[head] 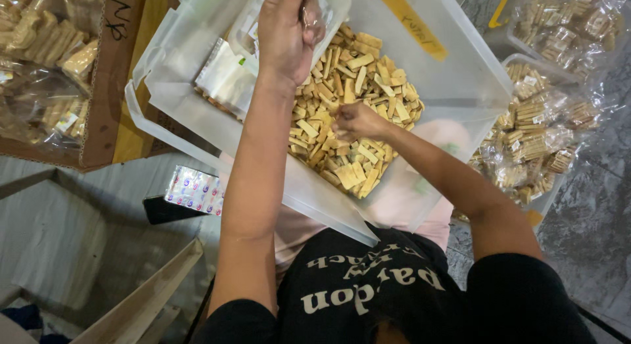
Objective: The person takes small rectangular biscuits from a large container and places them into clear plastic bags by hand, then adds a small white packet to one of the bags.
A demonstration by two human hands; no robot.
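left hand pinched around a clear plastic bag; right hand closed on biscuits in the translucent bin

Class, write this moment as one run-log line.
left hand: holds clear bag | right hand: picking among biscuit sticks | translucent bin: on lap

Two hands in frame: left hand at top centre, right hand at centre. One translucent plastic tub across the middle holds loose tan biscuit sticks, too many to count; one cardboard box at upper left. One tray of bagged biscuit packs at right, packs too many to count; one small foil packet at left centre.
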